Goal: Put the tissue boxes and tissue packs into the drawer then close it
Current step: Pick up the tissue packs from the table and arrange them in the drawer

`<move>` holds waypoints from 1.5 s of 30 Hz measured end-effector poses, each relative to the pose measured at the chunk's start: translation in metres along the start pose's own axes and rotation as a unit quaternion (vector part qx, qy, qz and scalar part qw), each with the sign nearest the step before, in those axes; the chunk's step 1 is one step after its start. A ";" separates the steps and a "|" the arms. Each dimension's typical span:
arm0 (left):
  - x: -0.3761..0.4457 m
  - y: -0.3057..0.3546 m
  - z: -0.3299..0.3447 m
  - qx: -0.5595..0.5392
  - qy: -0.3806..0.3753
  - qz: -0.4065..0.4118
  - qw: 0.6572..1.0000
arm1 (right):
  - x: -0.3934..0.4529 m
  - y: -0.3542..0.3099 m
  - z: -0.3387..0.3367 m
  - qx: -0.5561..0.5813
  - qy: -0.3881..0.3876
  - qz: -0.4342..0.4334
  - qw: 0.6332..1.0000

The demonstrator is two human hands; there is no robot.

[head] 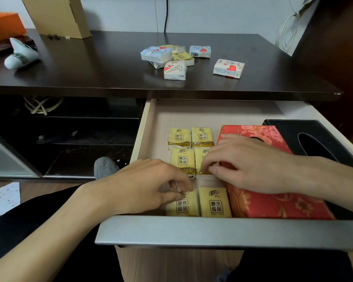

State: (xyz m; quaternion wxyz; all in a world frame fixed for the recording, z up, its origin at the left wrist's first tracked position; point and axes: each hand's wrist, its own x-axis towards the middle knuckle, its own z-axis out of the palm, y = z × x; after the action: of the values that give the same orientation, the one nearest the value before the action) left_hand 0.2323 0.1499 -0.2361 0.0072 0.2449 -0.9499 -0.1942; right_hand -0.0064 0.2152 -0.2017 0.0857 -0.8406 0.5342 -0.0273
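small yellow plastic-wrapped tissue packs (pixel 191 155) lie flat in a two-column grid in the left part of the open pale wooden drawer (pixel 144 127), which is pulled out from under the dark brown glossy desk top (pixel 90 64).

left to right inside the drawer:
- the left hand (pixel 149 187) reaches over the grey drawer front (pixel 212 231). its fingertips pinch the top edge of the near-left yellow pack (pixel 182 206), the fingers drawn narrow.
- the near-right yellow pack (pixel 215 202) lies just beside it, touching the red box.
- the right hand (pixel 251 159) lies palm down across the red floral tissue box (pixel 277 202). its fingers are loosely curled, and the fingertips touch the middle-right yellow pack (pixel 202 161). whether they grip it cannot be determined.
- the black tissue box with an oval slot (pixel 314 141) sits at the right side of the drawer, just beside the red box.

on the desk top, a pile of white and yellow tissue packs with red heart prints (pixel 167 58) rests above the drawer. two more white packs (pixel 200 51) (pixel 228 68) lie apart to its right. a tan cardboard box (pixel 57 15) stands at the back left.
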 end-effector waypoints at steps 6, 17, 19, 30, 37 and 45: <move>0.009 -0.004 -0.013 -0.103 0.079 0.032 0.991 | 0.024 0.019 -0.007 -0.042 0.026 0.042 0.998; 0.038 -0.017 -0.011 0.126 0.020 -0.040 0.991 | 0.038 0.027 0.000 -0.083 -0.101 0.043 0.991; 0.037 -0.017 -0.011 0.124 0.014 -0.035 0.992 | 0.036 0.026 -0.003 -0.062 -0.105 0.044 0.992; 0.081 -0.034 -0.030 0.173 0.064 -0.086 0.979 | 0.075 0.046 -0.004 -0.040 -0.029 0.155 0.987; 0.087 -0.044 -0.017 0.189 0.014 -0.079 0.979 | 0.081 0.055 0.003 -0.011 -0.054 0.190 0.980; 0.080 -0.043 -0.019 0.166 0.020 -0.047 0.985 | 0.081 0.057 0.005 0.026 -0.017 0.171 0.985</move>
State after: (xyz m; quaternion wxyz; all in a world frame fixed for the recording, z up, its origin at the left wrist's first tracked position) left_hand 0.1836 0.0707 -0.2415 -0.0237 0.2912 -0.9559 -0.0288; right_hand -0.0217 0.1197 -0.2205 0.1204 -0.7347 0.6675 -0.0117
